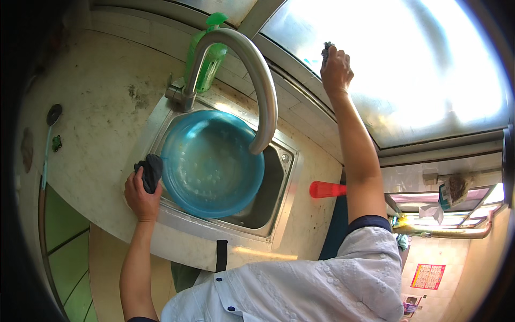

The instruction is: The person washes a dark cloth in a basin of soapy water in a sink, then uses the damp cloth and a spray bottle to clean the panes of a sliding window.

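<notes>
My left hand (141, 197) rests at the counter's edge by the sink, its fingers around a dark grey cloth (150, 174). The cloth lies right beside the rim of a blue plastic basin (213, 165). Cloudy water with bubbles fills part of this basin, which sits in a stainless steel sink (277, 177). Raised to the far right, my right hand (338, 72) grips a dark scouring pad (327, 52), perhaps steel wool, at a frosted window pane (402, 80). Glare hides whether the pad touches the glass.
A curved metal faucet (265, 88) arches over the basin. Behind it stands a green pump bottle (207, 60). A red handle (326, 189) juts over the counter beneath my right arm. On the left lie a long-handled brush (49, 133) and a small green object (56, 143).
</notes>
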The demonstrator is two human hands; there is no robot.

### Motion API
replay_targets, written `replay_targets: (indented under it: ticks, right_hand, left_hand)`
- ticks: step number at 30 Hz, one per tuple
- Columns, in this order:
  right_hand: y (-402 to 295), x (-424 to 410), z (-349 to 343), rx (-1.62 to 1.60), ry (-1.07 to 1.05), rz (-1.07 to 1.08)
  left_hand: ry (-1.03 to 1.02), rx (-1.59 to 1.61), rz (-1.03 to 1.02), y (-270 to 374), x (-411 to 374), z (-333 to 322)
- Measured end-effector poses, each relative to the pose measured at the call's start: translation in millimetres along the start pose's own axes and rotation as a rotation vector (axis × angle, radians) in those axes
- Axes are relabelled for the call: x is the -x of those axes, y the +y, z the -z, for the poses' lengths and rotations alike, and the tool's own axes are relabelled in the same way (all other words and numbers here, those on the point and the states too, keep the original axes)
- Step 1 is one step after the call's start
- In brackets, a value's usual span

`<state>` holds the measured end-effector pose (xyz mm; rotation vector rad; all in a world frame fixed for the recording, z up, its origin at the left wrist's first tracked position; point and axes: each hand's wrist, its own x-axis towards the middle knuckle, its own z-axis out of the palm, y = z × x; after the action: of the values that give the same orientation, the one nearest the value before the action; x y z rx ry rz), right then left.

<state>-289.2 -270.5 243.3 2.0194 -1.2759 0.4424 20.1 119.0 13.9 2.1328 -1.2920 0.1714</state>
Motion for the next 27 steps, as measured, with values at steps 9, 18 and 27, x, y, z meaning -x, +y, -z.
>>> replay_targets:
  ticks: [9,18,27]
  right_hand:
    - [-13,25,-25,0.013,-0.072,0.251]
    - [84,105,-27,0.182,-0.274,0.098]
    - [91,94,-16,0.206,-0.237,0.317]
  left_hand:
    - [0.011,0.020,-0.041,-4,0,-6]
    - [-0.004,0.015,-0.030,-1,0,-10]
    - [0.010,-0.039,-0.045,-8,0,-8]
